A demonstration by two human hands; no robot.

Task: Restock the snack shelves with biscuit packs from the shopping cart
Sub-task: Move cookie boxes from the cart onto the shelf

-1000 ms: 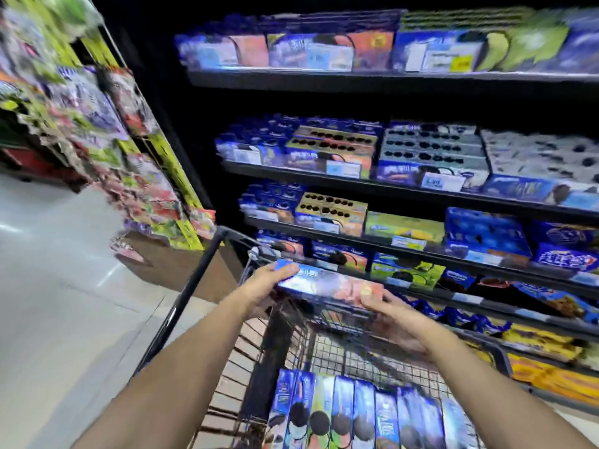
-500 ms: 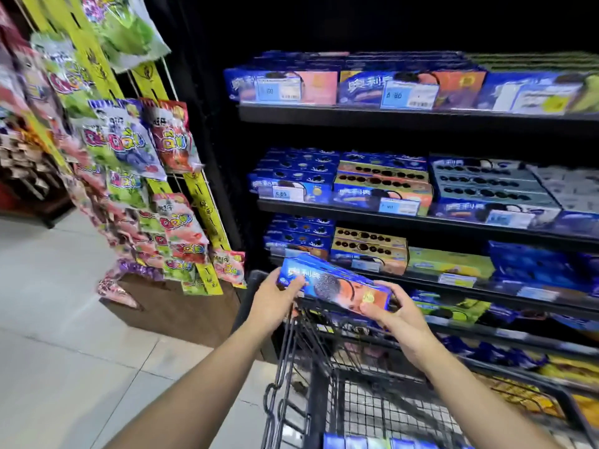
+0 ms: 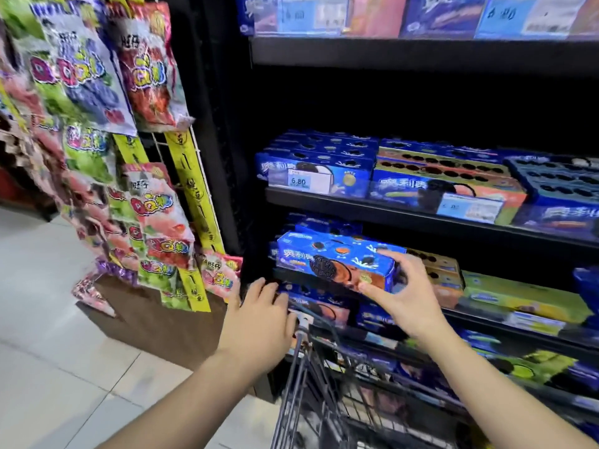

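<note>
A blue biscuit pack [image 3: 330,260] with a dark sandwich cookie printed on it lies level at the left end of a middle shelf [image 3: 518,322], in front of more blue packs [image 3: 319,225]. My right hand [image 3: 409,294] grips its right end, fingers on top and thumb underneath. My left hand [image 3: 259,319] is off the pack, below its left end, with fingers relaxed and holding nothing. The black wire shopping cart [image 3: 319,400] stands right under my hands; its contents are out of view.
Rows of blue and orange biscuit boxes [image 3: 447,183] fill the shelf above, behind a 6.80 price tag [image 3: 299,182]. Hanging candy bags [image 3: 149,218] on a yellow-strip rack [image 3: 194,196] crowd the left. The pale tiled floor [image 3: 64,367] lies beyond.
The pack has gone from above the cart forward to the shelf. My left hand has let go of it and dropped lower; my right hand still holds its right end.
</note>
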